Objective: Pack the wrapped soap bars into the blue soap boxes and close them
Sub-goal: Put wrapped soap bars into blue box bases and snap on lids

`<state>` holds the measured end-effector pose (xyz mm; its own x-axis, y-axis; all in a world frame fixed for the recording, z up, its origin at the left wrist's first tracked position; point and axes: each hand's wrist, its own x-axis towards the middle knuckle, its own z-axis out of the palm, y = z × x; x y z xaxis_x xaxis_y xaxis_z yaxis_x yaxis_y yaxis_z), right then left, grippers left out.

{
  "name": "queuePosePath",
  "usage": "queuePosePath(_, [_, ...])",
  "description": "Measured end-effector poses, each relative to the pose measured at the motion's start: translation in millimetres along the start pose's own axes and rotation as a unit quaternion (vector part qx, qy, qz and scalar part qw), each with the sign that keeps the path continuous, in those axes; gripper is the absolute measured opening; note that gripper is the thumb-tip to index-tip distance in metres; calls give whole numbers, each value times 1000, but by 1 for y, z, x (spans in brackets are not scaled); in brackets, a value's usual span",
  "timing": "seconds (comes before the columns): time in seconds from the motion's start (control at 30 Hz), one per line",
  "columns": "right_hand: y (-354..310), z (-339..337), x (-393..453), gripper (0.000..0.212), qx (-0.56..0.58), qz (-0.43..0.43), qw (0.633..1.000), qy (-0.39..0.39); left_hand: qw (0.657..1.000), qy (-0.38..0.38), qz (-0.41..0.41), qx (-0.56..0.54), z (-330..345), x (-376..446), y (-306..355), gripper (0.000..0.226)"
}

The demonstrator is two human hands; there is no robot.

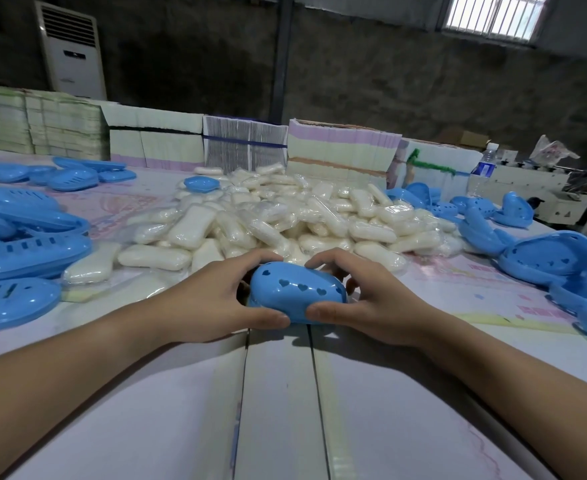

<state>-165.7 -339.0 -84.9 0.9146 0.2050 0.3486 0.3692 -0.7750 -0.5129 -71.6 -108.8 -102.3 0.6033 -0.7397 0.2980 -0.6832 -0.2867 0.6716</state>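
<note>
Head view looks down on a pale worktable covered with white and pink printed sheets [278, 403], whose long seams run straight away from the viewer. At its centre both hands clasp one glossy blue oval plastic soap box with heart-shaped holes in its lid [297, 292]. The left hand [216, 299] curls round the box's left end, thumb along the near edge. The right hand [371, 299] curls round the right end, thumb pressed to the near edge beside the other thumb. The box sits on or just above the table; which, I cannot tell.

Just behind the box lies a big heap of white soap bars wrapped in clear film [285, 216]. Blue slotted box halves [25, 244] pile up at the left, and more blue box shells with heart holes [548, 254] at the right.

Along the table's far edge stand stacks of flat printed cartons in cream, pink and grey [243, 140]. A clear water bottle with a blue label [486, 161] stands at the right. Behind rises a rough dark wall, with a tall white floor air conditioner [70, 50] at the left and a barred window [496, 15] at the upper right.
</note>
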Motion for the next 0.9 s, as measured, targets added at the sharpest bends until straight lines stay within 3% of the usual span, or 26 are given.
queuePosePath(0.13, [1, 1, 1, 52, -14, -23, 1000, 0, 1000, 0, 14, 0, 0, 3, -1, 61])
queuePosePath(0.4, [1, 2, 3, 50, -34, -34, 999, -10, 983, 15, 102, 149, -9, -2, 2, 74])
queuePosePath(0.6, [2, 2, 5, 44, -17, -16, 999, -27, 960, 25, 105, 259, -11, -3, 10, 62])
queuePosePath(0.7, [1, -1, 2, 49, -44, -70, 996, -23, 963, 28, 84, 256, -9, -4, 8, 67])
queuePosePath(0.8, [0, -3, 1, 48, -96, -127, 986, 40, 971, 17, 71, 228, -9, -4, 5, 72])
queuePosePath(0.9, [0, -6, 2, 46, -123, -120, 983, 72, 976, 46, 89, 196, -7, -4, 5, 65])
